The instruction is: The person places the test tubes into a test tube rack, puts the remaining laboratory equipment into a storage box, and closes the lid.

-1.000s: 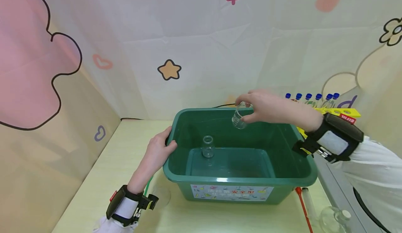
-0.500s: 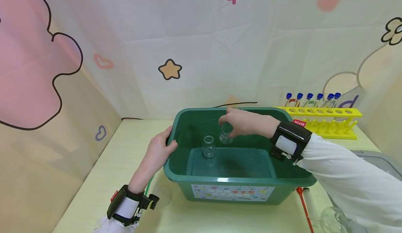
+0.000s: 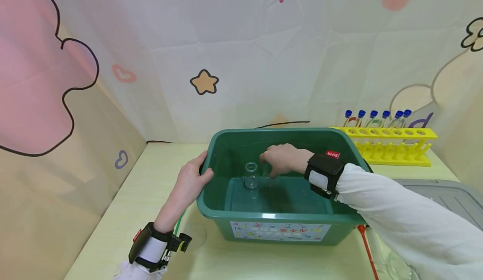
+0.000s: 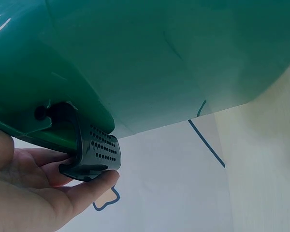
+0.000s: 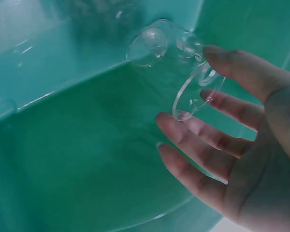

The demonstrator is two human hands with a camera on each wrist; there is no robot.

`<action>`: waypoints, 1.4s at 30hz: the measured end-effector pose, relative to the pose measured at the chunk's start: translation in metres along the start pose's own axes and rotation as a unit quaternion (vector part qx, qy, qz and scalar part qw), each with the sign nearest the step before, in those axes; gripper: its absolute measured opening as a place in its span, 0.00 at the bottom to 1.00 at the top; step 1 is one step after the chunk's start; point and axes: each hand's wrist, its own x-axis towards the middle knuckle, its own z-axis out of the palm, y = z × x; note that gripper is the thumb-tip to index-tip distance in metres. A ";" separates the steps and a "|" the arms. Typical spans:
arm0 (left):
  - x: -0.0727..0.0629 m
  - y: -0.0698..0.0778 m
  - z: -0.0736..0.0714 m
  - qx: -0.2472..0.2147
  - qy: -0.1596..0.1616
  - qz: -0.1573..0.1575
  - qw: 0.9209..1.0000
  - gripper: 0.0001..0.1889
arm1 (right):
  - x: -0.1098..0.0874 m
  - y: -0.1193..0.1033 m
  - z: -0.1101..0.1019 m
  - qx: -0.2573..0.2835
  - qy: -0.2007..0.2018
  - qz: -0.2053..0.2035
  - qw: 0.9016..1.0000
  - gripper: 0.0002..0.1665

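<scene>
A green plastic bin [image 3: 277, 228] stands on the table with its black side handle [image 4: 100, 151] on the left. My left hand [image 3: 192, 177] grips that end, thumb over the rim and fingers at the handle. Reaching down inside the bin, my right hand [image 3: 283, 160] holds a small clear glass beaker [image 5: 186, 92] near its rim between thumb and fingers. In the head view the hand covers most of the beaker. Just left of it, a clear glass bottle [image 3: 251, 176] stands upright on the bin floor.
A yellow rack [image 3: 388, 133] holding blue-capped tubes [image 3: 373, 114] stands behind right. A grey lid [image 3: 445, 192] lies at the right. A red stick-like tool [image 3: 366, 246] and clear glassware [image 3: 398, 265] lie at the front right, partly under the right sleeve.
My right hand has moved left and down into the bin, carrying the beaker from rim height to beside the bottle near the floor. My left hand has stayed on the bin.
</scene>
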 end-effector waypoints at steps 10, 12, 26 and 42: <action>0.001 -0.001 0.000 0.000 0.001 0.006 1.000 0.26 | 0.010 0.007 0.019 -0.012 0.009 -0.015 1.000 0.22; 0.000 -0.001 -0.001 -0.001 0.002 0.006 1.000 0.26 | 0.012 0.008 0.023 -0.003 0.006 -0.016 1.000 0.22; 0.001 -0.001 -0.001 -0.003 -0.001 0.002 1.000 0.26 | 0.021 0.008 0.034 0.004 0.025 -0.037 0.999 0.21; 0.000 0.000 -0.001 -0.003 0.000 0.003 1.000 0.26 | 0.023 0.003 0.042 -0.033 0.076 -0.055 0.995 0.14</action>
